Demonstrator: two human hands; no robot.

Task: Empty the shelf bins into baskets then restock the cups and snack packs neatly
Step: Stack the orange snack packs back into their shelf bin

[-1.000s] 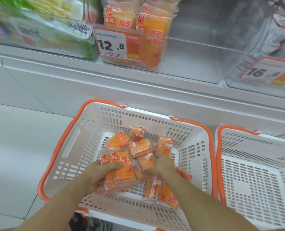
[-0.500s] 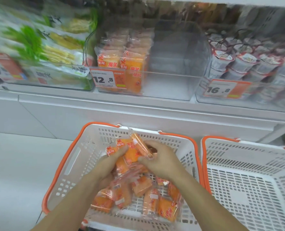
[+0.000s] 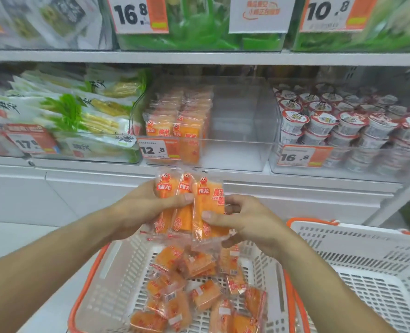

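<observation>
Three orange snack packs (image 3: pixel 189 207) stand upright side by side above the basket, held between both hands. My left hand (image 3: pixel 139 207) grips them from the left, thumb across the fronts. My right hand (image 3: pixel 244 222) grips the rightmost pack, thumb on its front. Below, a white basket with an orange rim (image 3: pixel 117 267) holds several loose orange packs (image 3: pixel 199 292). On the shelf, a clear bin (image 3: pixel 237 131) has two rows of the same packs (image 3: pixel 177 121) at its left; its right side is bare. A bin of cups (image 3: pixel 343 126) stands to the right.
A second white basket (image 3: pixel 372 267), holding nothing I can see, sits at the right. Green and yellow bags (image 3: pixel 74 114) fill the bin at the left. Price tags hang on the bin fronts; the upper shelf (image 3: pixel 199 57) carries green packs.
Both hands have lifted a bundle of orange packs out of the basket and squared them upright. The view has tilted up from the basket toward the shelf.
</observation>
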